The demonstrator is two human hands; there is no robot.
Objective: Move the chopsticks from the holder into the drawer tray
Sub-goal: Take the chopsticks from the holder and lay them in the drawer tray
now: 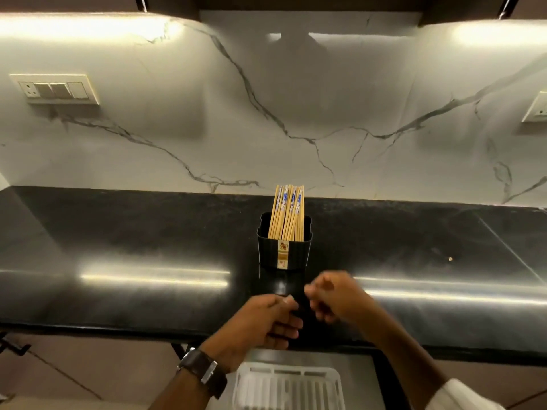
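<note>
A bundle of several wooden chopsticks (288, 213) with blue-patterned tops stands upright in a black ribbed holder (284, 255) in the middle of the black counter. A sticker strip runs down the holder's front. Just below the counter edge, a white slotted drawer tray (288, 386) lies in an open drawer. My left hand (263, 324) hovers over the counter's front edge, fingers curled in, nothing visible in it. My right hand (337, 297) is beside it, blurred, fingers loosely apart and holding nothing. Both hands are a short way in front of the holder and do not touch it.
The glossy black counter (118, 232) runs the full width, backed by a white marble wall. Switch panels sit on the wall at left (56, 89) and far right (537, 109). A small pale speck (450, 258) lies on the counter at right. My left wrist carries a watch (204, 372).
</note>
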